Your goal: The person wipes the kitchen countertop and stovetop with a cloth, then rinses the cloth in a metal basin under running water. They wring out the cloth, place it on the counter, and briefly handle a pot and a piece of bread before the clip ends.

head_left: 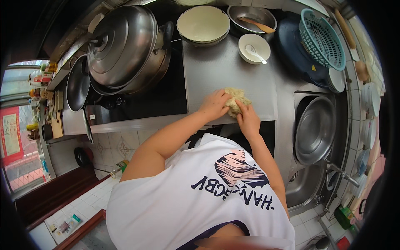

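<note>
A beige crumpled cloth lies on the steel counter near its front edge. My left hand rests on the cloth's left side, fingers curled over it. From the right, my right hand grips the cloth's lower edge. Both hands press the cloth against the counter.
A big lidded steel pot sits on the black cooktop to the left. Behind the cloth stand a wide white bowl, a small bowl with a spoon, a steel bowl with a wooden spoon. A teal basket and a sink with a steel basin are right.
</note>
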A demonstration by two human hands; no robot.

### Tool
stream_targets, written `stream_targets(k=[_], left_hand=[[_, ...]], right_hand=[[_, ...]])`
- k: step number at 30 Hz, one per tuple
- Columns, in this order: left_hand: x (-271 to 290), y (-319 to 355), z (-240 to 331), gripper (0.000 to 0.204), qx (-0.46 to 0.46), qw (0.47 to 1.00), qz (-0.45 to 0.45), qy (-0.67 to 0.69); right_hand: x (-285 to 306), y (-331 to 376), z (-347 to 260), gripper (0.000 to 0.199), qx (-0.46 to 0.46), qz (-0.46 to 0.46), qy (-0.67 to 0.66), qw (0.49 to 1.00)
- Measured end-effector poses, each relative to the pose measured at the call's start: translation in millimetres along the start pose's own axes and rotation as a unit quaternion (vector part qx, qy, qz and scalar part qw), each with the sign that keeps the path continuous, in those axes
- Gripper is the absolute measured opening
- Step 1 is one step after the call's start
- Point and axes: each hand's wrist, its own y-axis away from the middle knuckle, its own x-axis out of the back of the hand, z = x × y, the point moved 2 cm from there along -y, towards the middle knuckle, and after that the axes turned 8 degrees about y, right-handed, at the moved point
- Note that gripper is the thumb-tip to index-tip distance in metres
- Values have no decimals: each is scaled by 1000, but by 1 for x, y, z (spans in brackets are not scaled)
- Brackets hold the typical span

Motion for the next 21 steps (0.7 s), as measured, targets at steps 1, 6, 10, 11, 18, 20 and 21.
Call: stream_targets(k=[1, 6, 10, 11, 18, 20, 21], left_hand=[[10, 12, -4, 34, 22, 1000, 22, 0], [40, 62, -13, 36, 94, 981, 169, -25], [50, 87, -9, 35, 151, 945, 288, -25], [51, 93, -8, 35, 168, 937, 304, -22], [64, 128, -27, 38, 255, 906, 337, -9], [70, 136, -37, 44, 256, 916, 307, -37], [72, 141, -42, 47, 251, 922, 287, -61]], right_hand=[[0, -5, -11, 48, 27, -6, -11, 1000], [-6, -33, -54, 46, 147, -53, -60, 986], [0, -51, -86, 42, 207, -46, -65, 975], [1, -54, -92, 42, 224, -36, -67, 972], [-16, -85, -140, 43, 312, 23, -65, 948], [-27, -90, -153, 46, 322, 102, -29, 941], [-33, -93, -160, 48, 326, 144, -9, 934]])
